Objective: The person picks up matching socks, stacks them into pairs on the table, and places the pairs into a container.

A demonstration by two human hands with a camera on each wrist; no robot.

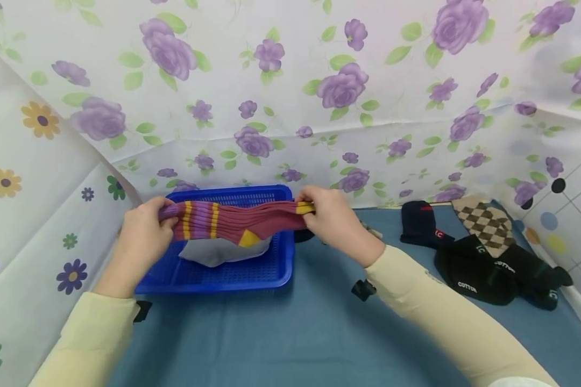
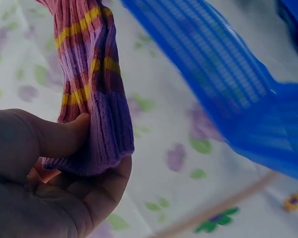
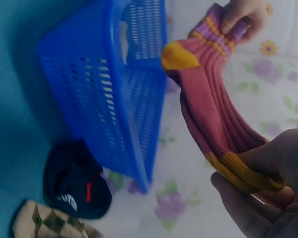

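Observation:
Stretched level between both hands, a pair of ribbed socks (image 1: 271, 217) is dusty red with yellow heels and toes and a purple, yellow-striped cuff. My left hand (image 1: 147, 231) pinches the purple cuff (image 2: 109, 129) between thumb and fingers. At the other end, the yellow toes (image 3: 238, 171) are pinched by my right hand (image 1: 331, 220). The socks hang above a blue plastic basket (image 1: 218, 282), apart from it. Inside the basket lies a grey cloth item (image 1: 222, 252), partly hidden by the socks.
Right on the blue-grey table (image 1: 271, 338) lie a navy sock (image 1: 418, 223), a brown checkered sock (image 1: 489, 228) and several black socks (image 1: 479, 274). Small black pieces (image 1: 363, 289) sit near the right forearm. Flowered sheeting (image 1: 252, 107) walls the back and left.

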